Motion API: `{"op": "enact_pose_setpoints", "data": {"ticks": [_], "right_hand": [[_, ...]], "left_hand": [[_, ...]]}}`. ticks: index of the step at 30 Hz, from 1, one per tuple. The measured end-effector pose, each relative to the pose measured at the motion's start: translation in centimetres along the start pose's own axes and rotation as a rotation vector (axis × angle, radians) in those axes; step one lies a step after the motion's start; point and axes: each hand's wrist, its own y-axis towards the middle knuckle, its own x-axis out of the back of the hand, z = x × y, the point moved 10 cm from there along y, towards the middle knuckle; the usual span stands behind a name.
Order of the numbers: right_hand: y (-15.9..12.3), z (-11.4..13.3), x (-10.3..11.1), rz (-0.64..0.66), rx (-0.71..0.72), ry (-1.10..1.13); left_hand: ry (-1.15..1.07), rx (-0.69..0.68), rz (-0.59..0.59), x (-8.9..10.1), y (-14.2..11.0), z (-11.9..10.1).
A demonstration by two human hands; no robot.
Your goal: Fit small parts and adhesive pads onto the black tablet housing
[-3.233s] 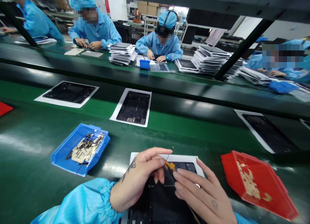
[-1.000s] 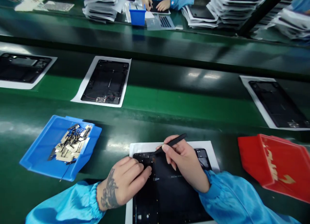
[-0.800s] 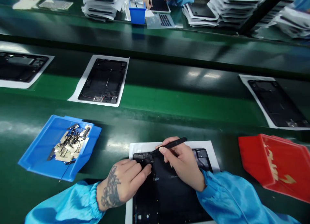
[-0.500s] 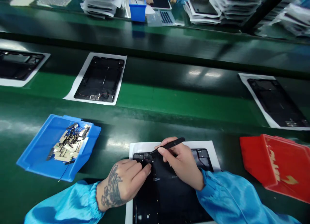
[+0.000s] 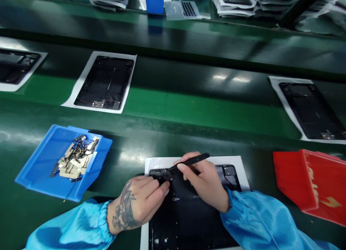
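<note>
Black, flat, rectangular device housing lies on a white paper sheet on the glossy dark green surface, with its near end cut off by the edge of view. The tattooed left hand in a shiny light-blue sleeve lies over the left edge of the housing, its fingers close together and bent down near the far left corner; whether they pinch anything cannot be told. The right hand, in a matching sleeve, reaches over the housing's far part, thumb and fingers pinching a slim black pen-like tool. The tool slants down to the left, its tip at the far left corner of the housing; contact there is too small to make out.

Left of the housing sits a blue plastic bin with a heap of small cream and black pieces and thin dark wires. To the housing's right stands a red plastic bin holding pale scraps and a yellowish piece. Beyond the housing, three similar black housings lie well apart on white sheets.
</note>
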Motion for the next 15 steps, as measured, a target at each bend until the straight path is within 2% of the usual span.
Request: {"op": "enact_pose_setpoints", "data": {"ticks": [15], "right_hand": [[-0.13,0.12,0.11,0.009,0.01,-0.017]], "left_hand": [[0.0,-0.011,-0.003,0.38,0.6,-0.16]]}}
